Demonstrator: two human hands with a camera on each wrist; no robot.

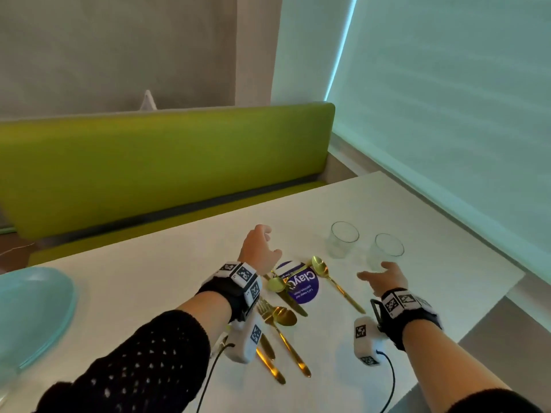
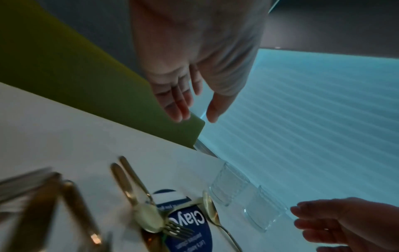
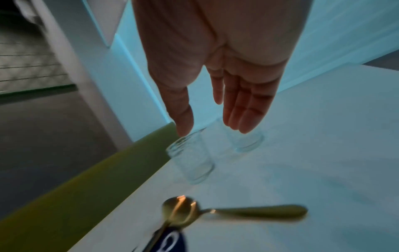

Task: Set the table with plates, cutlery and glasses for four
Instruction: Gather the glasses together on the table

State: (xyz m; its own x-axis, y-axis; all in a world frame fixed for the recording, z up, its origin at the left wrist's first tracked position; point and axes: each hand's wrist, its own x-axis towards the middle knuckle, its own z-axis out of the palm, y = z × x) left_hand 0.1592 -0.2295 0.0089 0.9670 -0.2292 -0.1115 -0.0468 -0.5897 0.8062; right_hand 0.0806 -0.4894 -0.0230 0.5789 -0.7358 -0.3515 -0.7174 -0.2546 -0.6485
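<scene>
Two clear glasses stand on the white table (image 1: 167, 263): the far glass (image 1: 343, 239) and the near glass (image 1: 384, 251). My right hand (image 1: 380, 277) hovers open just before the near glass, fingers spread and empty; in the right wrist view its fingertips (image 3: 241, 122) hang above the glass (image 3: 246, 141). My left hand (image 1: 262, 248) floats open and empty above gold cutlery (image 1: 280, 317) scattered round a purple round sticker (image 1: 301, 283). A gold spoon (image 1: 325, 275) lies between the sticker and the glasses. A pale blue plate (image 1: 32, 311) sits at the table's left edge.
A green bench back (image 1: 167, 162) runs along the table's far side. A pale blue blind (image 1: 447, 99) closes off the right. The table's right edge (image 1: 489, 305) lies close beside my right wrist. Cables trail from both wrist cameras.
</scene>
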